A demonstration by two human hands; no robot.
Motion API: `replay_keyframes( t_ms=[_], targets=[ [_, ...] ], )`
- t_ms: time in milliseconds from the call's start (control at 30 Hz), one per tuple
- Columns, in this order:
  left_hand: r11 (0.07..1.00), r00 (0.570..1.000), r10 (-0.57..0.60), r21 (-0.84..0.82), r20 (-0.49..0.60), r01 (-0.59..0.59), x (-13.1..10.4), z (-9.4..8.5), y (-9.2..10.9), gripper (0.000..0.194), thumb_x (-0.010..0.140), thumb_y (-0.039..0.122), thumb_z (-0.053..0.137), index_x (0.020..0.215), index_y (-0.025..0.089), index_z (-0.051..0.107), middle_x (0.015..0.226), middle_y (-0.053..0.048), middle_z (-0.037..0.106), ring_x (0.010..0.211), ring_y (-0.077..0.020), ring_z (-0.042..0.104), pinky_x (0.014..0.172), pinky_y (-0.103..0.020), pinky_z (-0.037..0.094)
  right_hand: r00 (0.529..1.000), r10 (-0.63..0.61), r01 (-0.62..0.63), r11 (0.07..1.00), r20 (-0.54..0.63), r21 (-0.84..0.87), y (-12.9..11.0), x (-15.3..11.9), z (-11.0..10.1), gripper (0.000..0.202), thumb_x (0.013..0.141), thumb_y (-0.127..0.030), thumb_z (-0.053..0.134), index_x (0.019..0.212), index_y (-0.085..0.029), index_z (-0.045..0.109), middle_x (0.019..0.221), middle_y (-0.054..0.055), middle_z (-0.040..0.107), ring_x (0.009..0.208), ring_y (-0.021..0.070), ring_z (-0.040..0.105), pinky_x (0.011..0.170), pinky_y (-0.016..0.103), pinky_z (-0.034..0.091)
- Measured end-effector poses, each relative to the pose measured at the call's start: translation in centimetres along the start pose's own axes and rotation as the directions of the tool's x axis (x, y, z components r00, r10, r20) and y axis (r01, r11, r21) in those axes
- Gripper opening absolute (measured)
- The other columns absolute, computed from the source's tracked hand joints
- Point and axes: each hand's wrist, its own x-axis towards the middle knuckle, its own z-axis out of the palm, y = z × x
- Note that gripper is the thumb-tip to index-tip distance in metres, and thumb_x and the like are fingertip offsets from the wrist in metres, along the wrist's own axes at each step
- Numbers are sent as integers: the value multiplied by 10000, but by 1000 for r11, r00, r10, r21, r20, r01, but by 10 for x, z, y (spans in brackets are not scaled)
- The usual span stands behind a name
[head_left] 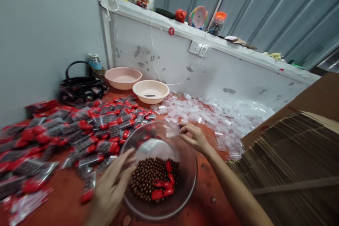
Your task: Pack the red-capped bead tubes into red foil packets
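A clear bowl [189,197] stands in front of me, holding many shiny brown balls [144,180] and several small red plastic pieces [156,194]. Over the bowl's far right rim, my right hand [194,137] pinches a small clear plastic piece [172,130] between thumb and fingers. My left hand [112,183] is at the bowl's left side, slightly blurred, its fingers stretched toward the balls with nothing visible in them. To the left lies a heap of red-ended packets [108,120] with dark dotted contents. Clear plastic pieces [196,111] like the held one are piled beyond my right hand.
A pink basin [123,84] and a cream basin [150,97] stand by the wall, near a black handbag [82,90]. Stacked cardboard [293,155] borders the right. A ledge [159,24] with odds and ends runs above. Loose balls lie on the red tabletop [203,187].
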Motion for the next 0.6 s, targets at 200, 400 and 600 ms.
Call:
replay_keyframes(
  t_ms=[200,400,600],
  targets=[
    [532,857,-310,-672,411,515,17,58,43,385,732,245,634,1100,163,559,995,-73,642,793,-156,634,692,-240,529,987,-129,92,944,98,316,-64,-22,32,167,761,-214,610,921,-195,567,983,83,609,896,174,583,779,297,461],
    [359,777,-290,-689,559,630,6,49,44,194,720,214,650,891,138,602,808,-39,647,677,-107,623,626,-195,527,970,34,-186,741,242,645,-68,-24,55,423,703,-290,688,1095,-219,546,1119,65,563,1041,210,520,866,337,421],
    [932,967,-248,-257,67,257,-5,24,24,471,705,364,637,1127,190,518,1159,-108,561,1060,-275,533,919,-441,415,963,-40,-37,960,268,277,-45,-15,66,373,777,-283,603,1116,-195,475,1045,65,569,919,186,542,777,318,452]
  ],
)
